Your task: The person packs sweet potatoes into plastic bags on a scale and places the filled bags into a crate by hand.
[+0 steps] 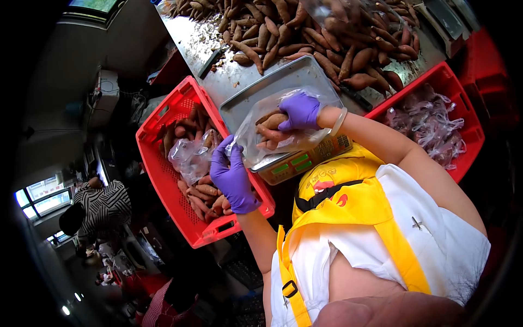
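Note:
My left hand [234, 177], in a purple glove, pinches the edge of a clear plastic bag [248, 131]. In the same kind of glove, my right hand [301, 110] reaches into the bag's mouth, its fingers curled around sweet potatoes [272, 126]. Several of them show through the plastic. Beneath the bag is a scale with a metal tray [256, 87] and a lit green display [298, 160]. How much of the bag's weight rests on the tray, I cannot tell.
Loose sweet potatoes [348, 43] are heaped on the metal table [190, 32]. A red crate [180, 223] at the left holds sweet potatoes and a plastic bag. Filled bags [425, 122] lie in another red crate [468, 136] at the right. A person [103, 207] is at the far left.

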Motion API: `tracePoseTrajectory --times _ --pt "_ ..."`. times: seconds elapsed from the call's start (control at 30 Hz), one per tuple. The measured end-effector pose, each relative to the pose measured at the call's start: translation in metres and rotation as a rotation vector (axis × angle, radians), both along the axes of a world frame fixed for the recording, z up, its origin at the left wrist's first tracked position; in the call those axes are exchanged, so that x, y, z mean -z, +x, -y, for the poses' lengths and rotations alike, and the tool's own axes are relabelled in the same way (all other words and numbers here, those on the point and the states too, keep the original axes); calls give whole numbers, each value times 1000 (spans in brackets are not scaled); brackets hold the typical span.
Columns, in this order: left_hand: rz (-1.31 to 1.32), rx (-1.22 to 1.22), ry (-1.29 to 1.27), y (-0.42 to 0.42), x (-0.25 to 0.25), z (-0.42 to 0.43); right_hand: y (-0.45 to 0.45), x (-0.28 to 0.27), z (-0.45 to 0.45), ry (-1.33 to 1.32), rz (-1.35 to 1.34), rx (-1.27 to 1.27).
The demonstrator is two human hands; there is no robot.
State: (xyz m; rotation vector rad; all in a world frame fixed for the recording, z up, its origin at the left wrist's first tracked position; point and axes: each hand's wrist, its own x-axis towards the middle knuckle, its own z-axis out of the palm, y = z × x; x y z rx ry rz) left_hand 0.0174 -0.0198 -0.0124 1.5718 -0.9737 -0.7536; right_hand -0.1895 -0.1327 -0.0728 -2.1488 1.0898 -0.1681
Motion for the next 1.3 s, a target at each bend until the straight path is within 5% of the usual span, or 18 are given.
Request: tracePoseTrajectory --times 0.2,0.27,0.4,0.47,0.53,0.57,0.7,0.8,0.87,0.9,0.93,1.0,1.03,1.13,1.2,1.27,1.3 --pt "-143 53 50 -6 -4 -1 -34 -31 7 53 180 295" --pt "-9 69 -84 -16 -6 6 -45 -49 7 103 246 302" --pt "118 57 -59 -21 -11 3 -81 -72 8 602 585 229" --pt "130 32 -100 -21 -13 0 -112 -55 11 -17 750 -24" --pt "135 2 -142 -22 -14 -5 -169 31 31 -171 1007 135" --pt "57 -1 -168 -21 -15 -9 -200 47 42 -421 710 234" --pt "35 -75 -130 -10 -3 -29 -271 84 49 -63 936 692" --pt "129 -122 -124 -5 4 -38 -294 117 55 -142 647 986" --pt "219 -129 -77 -4 5 -39 -290 113 45 -639 -15 712" --pt "156 -131 -104 -8 3 -38 -291 130 45 -405 -39 801" --pt "160 -129 -105 -10 1 -37 -280 135 41 -584 100 787" --pt "174 -32 -163 -16 0 -35 -279 128 36 -515 9 818" --pt "-72 -24 -80 -27 -14 -35 -277 120 37 -516 12 821" --pt "243 46 -19 -38 -13 -28 -267 90 40 -409 -256 829" --pt "750 43 -16 -37 -7 -17 -229 48 38 -869 289 775" --pt "807 29 95 -32 7 -12 -155 -26 10 -731 694 613" --pt "343 59 116 -35 4 -9 -125 -49 -2 -678 682 389"
